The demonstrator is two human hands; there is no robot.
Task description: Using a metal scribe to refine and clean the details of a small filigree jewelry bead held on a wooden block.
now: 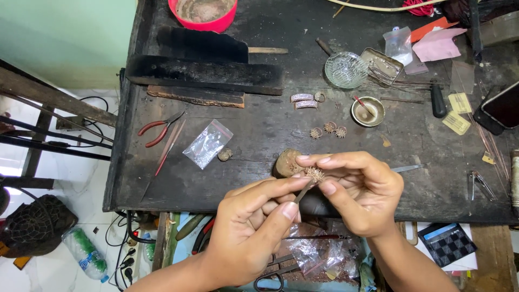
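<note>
My right hand point(361, 193) pinches a small round filigree ornament point(314, 173) between thumb and forefinger, just above the near edge of the dark workbench point(270, 130). My left hand point(254, 227) holds a thin metal tool point(304, 192) whose tip touches the underside of the ornament. Behind the ornament sits a brown wooden peg block point(286, 162). Three similar small ornaments point(327, 130) lie on the bench farther back, beside two banded rings point(304, 101).
Red-handled pliers point(158, 130) and a small plastic bag point(207, 143) lie at left. A glass dish point(346, 70), a metal bowl point(368, 111), a wire tray point(381, 66), tweezers point(409, 168) and a phone point(503, 105) sit at right. Dark blocks point(204, 72) and a red bowl point(203, 13) are at the back.
</note>
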